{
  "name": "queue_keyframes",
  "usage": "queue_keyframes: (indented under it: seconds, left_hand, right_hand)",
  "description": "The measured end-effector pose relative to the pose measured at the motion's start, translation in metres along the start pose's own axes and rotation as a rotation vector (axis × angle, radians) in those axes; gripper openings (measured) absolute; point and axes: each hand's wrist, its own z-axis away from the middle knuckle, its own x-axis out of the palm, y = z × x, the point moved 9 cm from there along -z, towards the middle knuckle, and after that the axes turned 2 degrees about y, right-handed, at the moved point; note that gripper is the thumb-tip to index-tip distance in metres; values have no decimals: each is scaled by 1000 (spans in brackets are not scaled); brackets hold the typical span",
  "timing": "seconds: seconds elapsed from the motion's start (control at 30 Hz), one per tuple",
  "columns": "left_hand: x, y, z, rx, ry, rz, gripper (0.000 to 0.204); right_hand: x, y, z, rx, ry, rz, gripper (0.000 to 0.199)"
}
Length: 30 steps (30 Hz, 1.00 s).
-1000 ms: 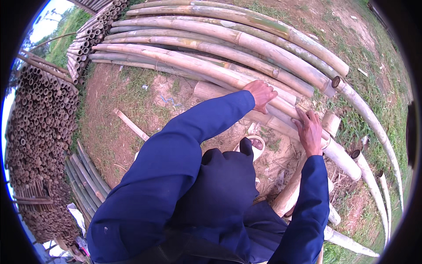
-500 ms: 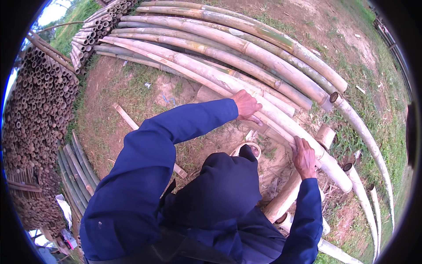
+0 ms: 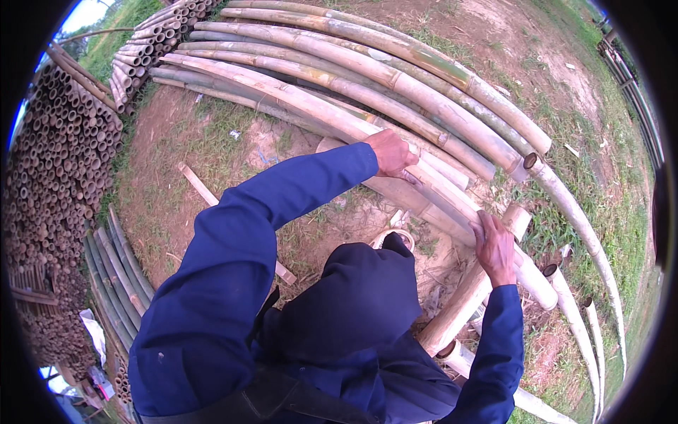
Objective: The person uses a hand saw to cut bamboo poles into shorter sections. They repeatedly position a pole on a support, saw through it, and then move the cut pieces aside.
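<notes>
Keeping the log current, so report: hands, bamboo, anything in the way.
Left hand closed on bamboo; right hand on it, farther right. Bamboo slants across in front. Log crosses beneath, near right hand.

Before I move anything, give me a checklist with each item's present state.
1. Left hand holding the pale bamboo: ok, fingers curled on it.
2. Right hand on the bamboo: ok touching; firmness cannot tell.
3. Gloves worn: not ok, both hands bare.
4. Bamboo resting on the crosswise log: cannot tell, contact hidden.
5. Foot clear of the bamboo: cannot tell, mostly hidden by the knee.
6. Loose pieces off the ground: not ok, a slat lies leftward.
</notes>
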Motion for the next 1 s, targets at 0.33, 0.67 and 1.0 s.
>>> queue_keyframes:
  seconds: [0.33, 0.67, 1.0]
  left_hand:
    - [-11, -6, -3, 3, 45, 7, 79]
    - [-38, 23, -45, 21, 134, 49, 82]
    - [-6, -32, 4, 5, 50, -69, 75]
  right_hand:
    - [-7, -4, -8, -15, 13, 12, 29]
    - [-52, 36, -7, 3, 92, 75, 28]
    - [8, -11, -27, -22, 78, 36, 32]
